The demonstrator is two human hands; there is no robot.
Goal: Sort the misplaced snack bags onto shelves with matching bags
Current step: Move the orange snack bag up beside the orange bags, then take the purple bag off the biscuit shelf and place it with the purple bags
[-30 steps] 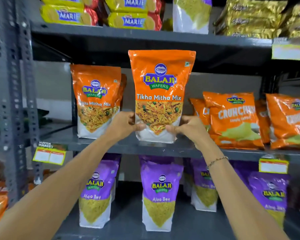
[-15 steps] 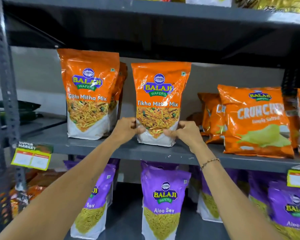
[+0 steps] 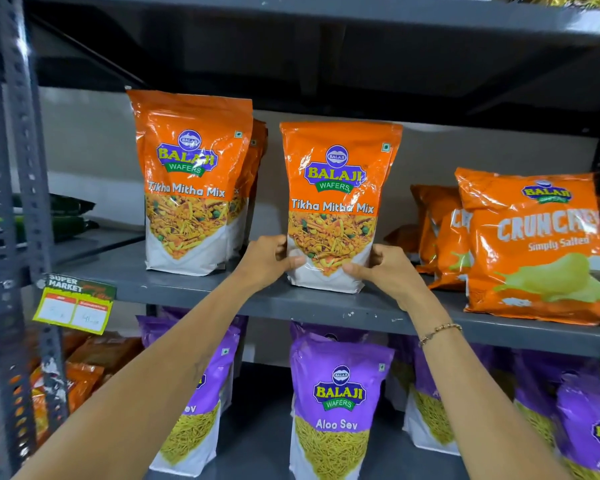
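We face a grey metal rack; its middle shelf [image 3: 201, 289] spans our view. Left of it rises a perforated upright [image 3: 0, 202], behind it a pale wall [image 3: 84, 161], above it another shelf [image 3: 326, 15].

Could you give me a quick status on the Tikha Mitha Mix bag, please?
Left hand and right hand grip the Tikha Mitha Mix bag low on its sides. Bag upright on middle shelf, beside matching bags. Nothing in the way.

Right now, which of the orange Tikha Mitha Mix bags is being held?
The right-hand bag, standing alone mid-shelf. Both hands, left and right, grip its lower corners. The other bags stand untouched in a stack further left.
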